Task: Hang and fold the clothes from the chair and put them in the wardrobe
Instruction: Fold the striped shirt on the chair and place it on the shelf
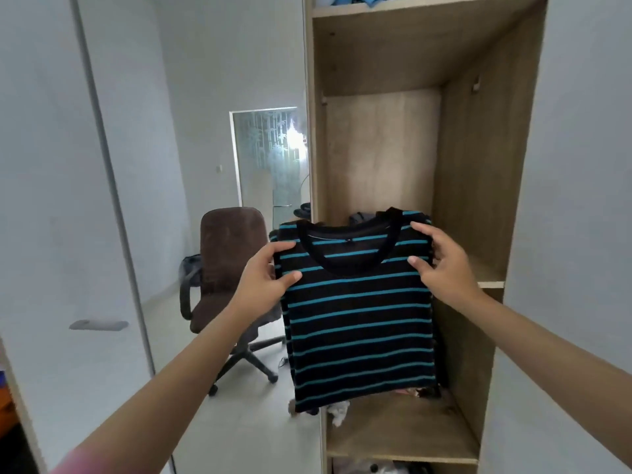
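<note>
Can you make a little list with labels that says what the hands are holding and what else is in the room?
held thing: black shirt with blue stripes, hanging down
left hand: grip on the shirt's left shoulder
right hand: grip on the shirt's right shoulder
wardrobe: open, right behind the shirt
top shelf: blue clothes
chair: brown, on wheels, to the left

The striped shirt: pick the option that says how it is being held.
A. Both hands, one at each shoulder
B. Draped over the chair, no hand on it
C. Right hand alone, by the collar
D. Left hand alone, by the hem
A: the left hand and the right hand each grip a shoulder of the striped shirt, which hangs in front of the wardrobe.
</note>
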Available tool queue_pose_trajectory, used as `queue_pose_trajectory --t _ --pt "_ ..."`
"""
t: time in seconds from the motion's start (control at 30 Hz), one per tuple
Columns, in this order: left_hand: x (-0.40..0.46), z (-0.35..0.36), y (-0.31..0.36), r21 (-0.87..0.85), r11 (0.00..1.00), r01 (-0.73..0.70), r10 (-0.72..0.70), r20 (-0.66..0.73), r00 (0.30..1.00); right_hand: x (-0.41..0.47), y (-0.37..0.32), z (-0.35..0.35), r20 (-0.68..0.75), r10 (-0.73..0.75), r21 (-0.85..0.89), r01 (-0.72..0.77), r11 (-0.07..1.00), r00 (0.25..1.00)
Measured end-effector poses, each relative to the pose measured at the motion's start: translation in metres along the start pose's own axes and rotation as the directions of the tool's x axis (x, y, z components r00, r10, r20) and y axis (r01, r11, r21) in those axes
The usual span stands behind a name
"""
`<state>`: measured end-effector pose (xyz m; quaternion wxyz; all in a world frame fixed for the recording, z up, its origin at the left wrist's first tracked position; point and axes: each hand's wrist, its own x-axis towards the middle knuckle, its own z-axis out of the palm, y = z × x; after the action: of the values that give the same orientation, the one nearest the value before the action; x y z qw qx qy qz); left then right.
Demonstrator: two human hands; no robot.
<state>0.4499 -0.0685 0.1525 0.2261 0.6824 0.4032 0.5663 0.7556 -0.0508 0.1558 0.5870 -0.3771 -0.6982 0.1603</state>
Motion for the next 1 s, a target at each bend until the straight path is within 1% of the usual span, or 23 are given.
queue_pose_trajectory --t 0.17,0.27,0.4,0.5,0.67,0.83,0.93,1.0 --pt "0.070 0.047 0.021 -0.004 0.995 -0.100 0.100 0.051 0.994 0.044 0.005 -0.059 -0.123 -0.028 -0.031 0.025 0.999 0.992" --pt "0.108 0.072 0.033 0.001 0.989 -0.147 0.146 0.045 0.988 0.071 0.008 -0.081 -0.189 -0.051 -0.056 0.042 0.998 0.981" --pt "0.148 0.100 0.041 0.010 0.988 -0.154 0.154 0.033 0.988 0.103 0.021 -0.096 -0.261 -0.049 -0.062 0.034 0.998 0.964" --pt "0.173 0.116 0.033 0.005 0.990 -0.138 0.138 0.006 0.990 0.123 0.036 -0.097 -0.294 -0.039 -0.070 0.020 0.997 0.955" --pt "0.217 0.137 0.005 -0.037 0.995 -0.094 0.092 -0.038 0.995 0.158 0.074 -0.091 -0.278 -0.030 -0.086 0.007 0.996 0.960" --pt "0.263 0.153 -0.032 -0.009 0.998 -0.059 0.058 -0.054 0.997 0.199 0.119 -0.079 -0.245 -0.022 -0.118 -0.008 0.993 0.969" --pt "0.285 0.162 -0.056 0.022 1.000 -0.007 0.008 -0.078 0.997 0.221 0.148 -0.069 -0.240 0.017 -0.134 -0.051 0.990 0.971" --pt "0.297 0.167 -0.071 0.043 0.999 0.028 -0.025 -0.058 0.998 0.232 0.165 -0.062 -0.196 0.061 -0.150 -0.091 0.984 0.979"
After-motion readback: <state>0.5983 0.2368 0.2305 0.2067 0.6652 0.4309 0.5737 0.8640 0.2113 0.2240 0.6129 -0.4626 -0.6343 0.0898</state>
